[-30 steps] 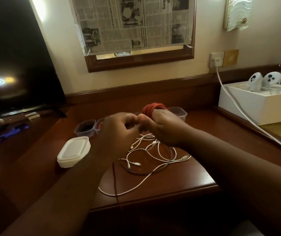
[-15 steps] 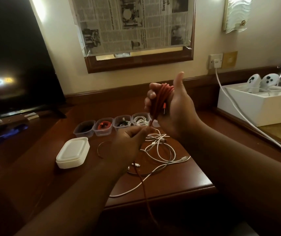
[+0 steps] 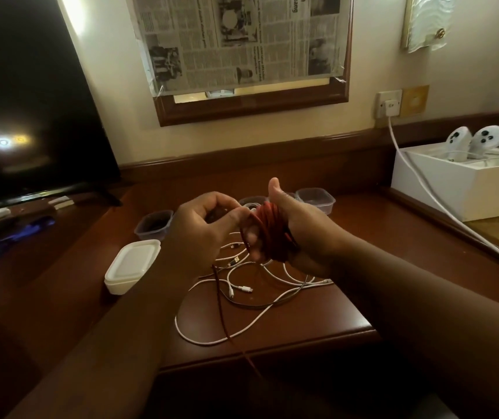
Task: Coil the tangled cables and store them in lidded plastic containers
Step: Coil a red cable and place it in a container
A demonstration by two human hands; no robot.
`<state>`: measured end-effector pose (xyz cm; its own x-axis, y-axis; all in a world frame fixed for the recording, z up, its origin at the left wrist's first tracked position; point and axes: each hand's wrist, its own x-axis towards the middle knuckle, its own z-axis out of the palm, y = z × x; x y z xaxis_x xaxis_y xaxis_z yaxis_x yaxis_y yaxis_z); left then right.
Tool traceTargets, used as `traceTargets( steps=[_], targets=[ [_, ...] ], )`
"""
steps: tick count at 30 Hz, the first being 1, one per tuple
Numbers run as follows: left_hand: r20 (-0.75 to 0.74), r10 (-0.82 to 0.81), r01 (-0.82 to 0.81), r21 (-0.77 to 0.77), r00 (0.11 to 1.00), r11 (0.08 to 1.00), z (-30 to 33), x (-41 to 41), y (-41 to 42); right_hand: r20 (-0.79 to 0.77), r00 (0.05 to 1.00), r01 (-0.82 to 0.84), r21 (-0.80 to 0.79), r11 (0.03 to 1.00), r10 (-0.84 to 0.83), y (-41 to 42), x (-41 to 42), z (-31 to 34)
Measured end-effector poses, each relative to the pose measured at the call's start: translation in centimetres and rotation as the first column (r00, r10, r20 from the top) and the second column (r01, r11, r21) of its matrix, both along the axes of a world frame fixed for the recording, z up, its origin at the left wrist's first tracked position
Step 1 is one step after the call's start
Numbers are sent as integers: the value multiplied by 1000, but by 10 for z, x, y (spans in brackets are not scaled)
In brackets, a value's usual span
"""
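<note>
Television (image 3: pixel 30 101) stood dark at the far left of the counter (image 3: pixel 318 313), a white box (image 3: pixel 460 189) with two white controllers (image 3: pixel 472 139) at the far right. Stacked white lids (image 3: pixel 131 266) sat left of centre; behind the hands a row of small clear containers, one with dark contents (image 3: pixel 154 224) and one at the right end (image 3: pixel 316 199), the rest hidden. White cables (image 3: pixel 251 300) lay in a loose tangle on the counter under the hands.

Right hand (image 3: pixel 296 234) was raised above the tangle, thumb up, with the red cable (image 3: pixel 269 234) wound in several turns around the palm and fingers (image 3: pixel 252 237), which curled round the coil. Left hand (image 3: pixel 209 225) was just beside it, fingers pinched on the free run of the red cable near the coil. Loose red tail dropped from the hands, crossed the white tangle and went off the counter's front edge; its end was not visible.

Judgement: the red cable looked light, soft and limp, probably braided so not very slippery; the coil would spring loose if the grip relaxed. Best hold seemed across the whole bundle of turns, not a single strand, with the feeding hand close to the coil. The tail could snag a white cable and drag it along. Winding looked well along, tail left to take up, then into an open container.
</note>
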<state>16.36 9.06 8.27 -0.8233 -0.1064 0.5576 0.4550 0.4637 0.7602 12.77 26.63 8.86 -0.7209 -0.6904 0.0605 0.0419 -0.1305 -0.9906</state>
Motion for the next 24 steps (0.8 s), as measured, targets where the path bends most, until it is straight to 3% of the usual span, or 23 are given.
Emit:
traceTargets(
  steps=[7,15,19,24],
  targets=[
    [95,-119,113,71,988,991,-11,2,13,128,967,235,-127,964,-219,-1,1,-2],
    [91,-215,205,115,972,972,-7,2,19,192,960,227,-110,968,-203,-5,10,5],
    [81,-262,238,227,962,944,-11,5,32,229,946,254,-96,962,-227,-6,15,10],
    [55,-355,334,225,933,915,-14,6,35,216,937,282,-6,960,-274,-5,20,15]
  ],
)
